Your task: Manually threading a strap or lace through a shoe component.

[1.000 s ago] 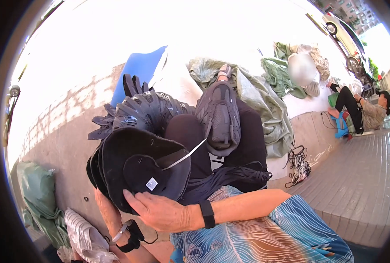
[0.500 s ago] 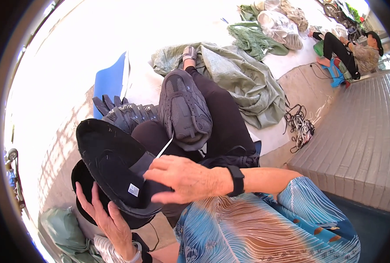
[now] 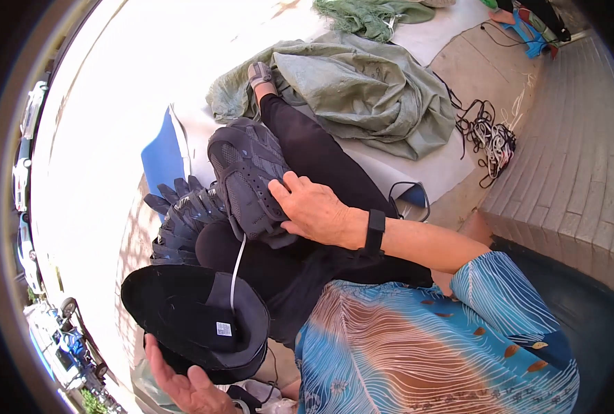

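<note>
Concrete paving [image 3: 451, 65] surrounds us, with a grey brick-faced ledge [image 3: 576, 165] along the right. Nearest is our blue and brown patterned top [image 3: 389, 345]. At the lower left, our left hand [image 3: 186, 383] has its fingers spread along the outside of a hollow black shoe piece [image 3: 172, 310]; we cannot tell how much weight it bears. That piece lies hollow side up with a white label [image 3: 223, 329] inside, and a white cord [image 3: 236, 269] runs between it and a dark grey mesh shoe upper [image 3: 241, 172]. The upper sits over our black trousers [image 3: 320, 152], and our right hand [image 3: 314, 210], wearing a black wristband [image 3: 374, 231], lies bent-fingered on its side edge; we cannot tell whether it pinches the material. Beyond the black piece, more dark uppers [image 3: 186, 217] lie overlapping in a row, near a blue sheet [image 3: 160, 152]. Farther out we see a crumpled green sack [image 3: 369, 90] on a white sheet [image 3: 445, 179], with a tangle of black and white laces [image 3: 496, 148] to its right. Beyond the sack lies a green mesh heap [image 3: 369, 17], and vehicles [image 3: 62, 348] stand at the far left edge
</note>
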{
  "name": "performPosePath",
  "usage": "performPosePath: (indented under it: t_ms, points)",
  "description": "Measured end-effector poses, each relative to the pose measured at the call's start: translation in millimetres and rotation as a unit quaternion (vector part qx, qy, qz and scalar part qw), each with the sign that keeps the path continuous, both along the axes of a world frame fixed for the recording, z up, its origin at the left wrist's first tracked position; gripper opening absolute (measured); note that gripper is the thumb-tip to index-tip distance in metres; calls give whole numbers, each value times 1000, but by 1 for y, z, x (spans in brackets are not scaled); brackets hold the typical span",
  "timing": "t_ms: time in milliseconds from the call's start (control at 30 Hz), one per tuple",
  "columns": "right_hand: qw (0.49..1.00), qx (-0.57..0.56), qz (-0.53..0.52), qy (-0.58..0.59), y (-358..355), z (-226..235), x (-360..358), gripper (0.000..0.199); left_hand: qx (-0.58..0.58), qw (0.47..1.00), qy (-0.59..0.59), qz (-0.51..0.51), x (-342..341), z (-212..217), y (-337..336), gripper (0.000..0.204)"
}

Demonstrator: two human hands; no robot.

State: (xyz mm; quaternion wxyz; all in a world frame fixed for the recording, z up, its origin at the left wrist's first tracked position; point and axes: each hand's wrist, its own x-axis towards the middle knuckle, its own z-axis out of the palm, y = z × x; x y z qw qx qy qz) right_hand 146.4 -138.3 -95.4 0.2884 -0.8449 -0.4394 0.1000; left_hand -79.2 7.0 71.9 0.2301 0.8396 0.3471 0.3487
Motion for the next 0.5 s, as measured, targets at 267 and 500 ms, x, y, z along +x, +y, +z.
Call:
performPosePath:
  t_ms: [267,500]
  points:
    - [996,-20,15,-81,2,-10,-10,53,6,931,362,-46,-82,-73,73,28]
    - [998,-1,3,-69,8,-13,-14,60,-6,912,410,-3,-59,-75,100,34]
